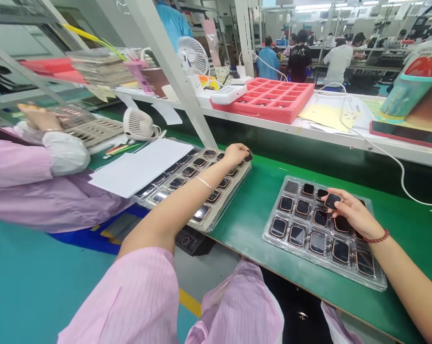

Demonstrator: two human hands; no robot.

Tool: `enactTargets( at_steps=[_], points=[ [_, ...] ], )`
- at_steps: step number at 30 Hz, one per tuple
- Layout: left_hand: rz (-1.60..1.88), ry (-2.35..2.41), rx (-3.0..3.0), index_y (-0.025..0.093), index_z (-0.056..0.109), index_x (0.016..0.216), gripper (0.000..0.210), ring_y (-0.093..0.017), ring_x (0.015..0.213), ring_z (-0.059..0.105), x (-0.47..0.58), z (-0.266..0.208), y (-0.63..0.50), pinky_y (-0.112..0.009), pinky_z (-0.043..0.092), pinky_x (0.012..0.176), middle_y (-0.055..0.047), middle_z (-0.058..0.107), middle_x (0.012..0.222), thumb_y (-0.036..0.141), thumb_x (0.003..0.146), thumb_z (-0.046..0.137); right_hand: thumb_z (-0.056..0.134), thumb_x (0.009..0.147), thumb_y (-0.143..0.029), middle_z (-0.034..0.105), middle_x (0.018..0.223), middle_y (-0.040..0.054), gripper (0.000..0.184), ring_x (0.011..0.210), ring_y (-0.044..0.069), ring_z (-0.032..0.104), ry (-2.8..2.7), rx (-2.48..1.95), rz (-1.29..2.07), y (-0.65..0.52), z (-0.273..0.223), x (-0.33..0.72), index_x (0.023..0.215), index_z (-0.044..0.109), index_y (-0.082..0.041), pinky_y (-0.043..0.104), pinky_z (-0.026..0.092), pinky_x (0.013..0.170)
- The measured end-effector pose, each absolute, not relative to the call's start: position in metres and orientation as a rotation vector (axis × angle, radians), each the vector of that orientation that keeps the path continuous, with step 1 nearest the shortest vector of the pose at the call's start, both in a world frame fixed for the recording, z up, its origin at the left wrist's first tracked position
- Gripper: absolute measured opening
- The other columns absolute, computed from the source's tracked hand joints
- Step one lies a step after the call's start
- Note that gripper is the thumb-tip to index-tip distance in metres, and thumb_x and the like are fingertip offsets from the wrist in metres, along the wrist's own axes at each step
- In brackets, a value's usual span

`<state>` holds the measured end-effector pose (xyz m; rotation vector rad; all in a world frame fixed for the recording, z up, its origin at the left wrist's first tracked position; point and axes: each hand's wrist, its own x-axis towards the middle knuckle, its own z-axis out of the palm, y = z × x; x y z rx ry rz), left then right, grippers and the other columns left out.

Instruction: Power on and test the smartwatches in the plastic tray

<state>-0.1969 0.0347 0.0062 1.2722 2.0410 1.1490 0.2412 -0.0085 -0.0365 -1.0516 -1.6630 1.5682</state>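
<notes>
Two hands (236,154) (352,212), two trays (223,200) (273,234), each holding one screen (332,200).

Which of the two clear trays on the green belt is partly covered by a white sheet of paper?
The left tray, under the left hand. Only its far left end lies under the white sheet; the right tray is uncovered.

A red compartment tray (273,98) and white fan (192,55) sit on the shelf, perhaps beside papers (325,116).
</notes>
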Motion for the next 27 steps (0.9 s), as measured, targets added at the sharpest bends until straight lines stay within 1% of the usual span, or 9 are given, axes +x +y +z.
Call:
enactTargets(
  at_steps=[4, 7, 10, 13, 16, 18, 20, 24, 27],
  points=[
    [0.938, 2.325, 1.366, 0.014, 0.067, 0.077, 0.003, -0.021, 0.077, 0.063, -0.233, -0.004, 0.018, -0.035, 0.048, 0.079, -0.007, 0.069, 0.073, 0.014, 0.075, 0.069, 0.067, 0.088, -0.041, 0.075, 0.108, 0.0147, 0.029, 0.079, 0.023, 0.071, -1.765, -1.1, 1.542, -0.001, -0.026, 0.227, 0.108, 0.062, -0.021, 0.032, 0.059, 0.058],
    [0.762, 2.404, 1.547, 0.015, 0.069, 0.086, 0.008, -0.026, 0.093, 0.063, -0.226, -0.009, 0.019, -0.037, 0.047, 0.086, -0.011, 0.072, 0.088, 0.017, 0.079, 0.067, 0.06, 0.089, -0.032, 0.074, 0.102, 0.0127, 0.013, 0.08, 0.022, 0.07, -1.995, -1.151, 1.168, 0.014, -0.019, 0.195, 0.094, 0.064, -0.02, 0.033, 0.06, 0.062],
    [0.618, 2.459, 1.704, 0.013, 0.07, 0.1, 0.019, -0.032, 0.106, 0.06, -0.208, -0.011, 0.024, -0.039, 0.045, 0.09, -0.016, 0.07, 0.109, 0.02, 0.083, 0.062, 0.06, 0.086, -0.022, 0.074, 0.094, 0.0086, 0.011, 0.077, 0.019, 0.069, -2.048, -1.231, 0.97, 0.033, -0.02, 0.15, 0.094, 0.066, -0.019, 0.033, 0.059, 0.069],
    [0.501, 2.518, 1.782, 0.008, 0.069, 0.1, 0.023, -0.037, 0.113, 0.056, -0.196, -0.01, 0.026, -0.041, 0.044, 0.092, -0.023, 0.065, 0.116, 0.021, 0.084, 0.06, 0.059, 0.086, -0.017, 0.074, 0.086, 0.0068, 0.014, 0.081, 0.021, 0.068, -2.135, -1.295, 0.762, 0.039, -0.027, 0.114, 0.097, 0.068, -0.018, 0.037, 0.055, 0.081],
    [0.423, 2.563, 1.809, 0.005, 0.069, 0.098, 0.023, -0.04, 0.121, 0.049, -0.199, -0.007, 0.024, -0.044, 0.043, 0.095, -0.027, 0.061, 0.12, 0.021, 0.085, 0.058, 0.058, 0.09, -0.02, 0.074, 0.099, 0.0117, 0.014, 0.101, 0.028, 0.064, -2.269, -1.272, 0.603, 0.031, -0.03, 0.101, 0.088, 0.071, -0.017, 0.041, 0.05, 0.091],
    [0.398, 2.577, 1.806, 0.004, 0.069, 0.098, 0.023, -0.042, 0.122, 0.048, -0.207, -0.006, 0.019, -0.047, 0.042, 0.097, -0.029, 0.059, 0.122, 0.019, 0.085, 0.057, 0.058, 0.091, -0.022, 0.072, 0.111, 0.0132, 0.016, 0.11, 0.03, 0.06, -2.349, -1.225, 0.54, 0.026, -0.028, 0.109, 0.09, 0.074, -0.017, 0.042, 0.047, 0.096],
    [0.398, 2.575, 1.796, 0.002, 0.068, 0.097, 0.024, -0.043, 0.121, 0.048, -0.214, -0.004, 0.013, -0.051, 0.041, 0.099, -0.031, 0.059, 0.12, 0.018, 0.085, 0.057, 0.057, 0.092, -0.022, 0.071, 0.114, 0.0128, 0.018, 0.109, 0.029, 0.059, -2.437, -1.201, 0.46, 0.026, -0.024, 0.125, 0.093, 0.075, -0.017, 0.041, 0.046, 0.098],
    [0.512, 2.474, 1.866, 0.001, 0.066, 0.106, 0.027, -0.044, 0.126, 0.042, -0.207, 0.0, 0.002, -0.057, 0.036, 0.103, -0.028, 0.056, 0.123, 0.018, 0.09, 0.053, 0.056, 0.092, -0.022, 0.071, 0.112, 0.0121, 0.02, 0.103, 0.029, 0.057, -2.58, -1.275, 0.167, 0.033, -0.018, 0.169, 0.08, 0.071, -0.018, 0.039, 0.048, 0.09],
    [0.583, 2.227, 2.022, 0.005, 0.067, 0.108, 0.026, -0.039, 0.125, 0.044, -0.174, 0.003, 0.002, -0.055, 0.035, 0.107, -0.023, 0.056, 0.128, 0.015, 0.09, 0.052, 0.06, 0.09, -0.023, 0.068, 0.118, 0.0146, 0.014, 0.109, 0.03, 0.056, -2.59, -1.361, 0.119, 0.035, -0.019, 0.196, 0.081, 0.069, -0.017, 0.04, 0.047, 0.093]
  ],
)
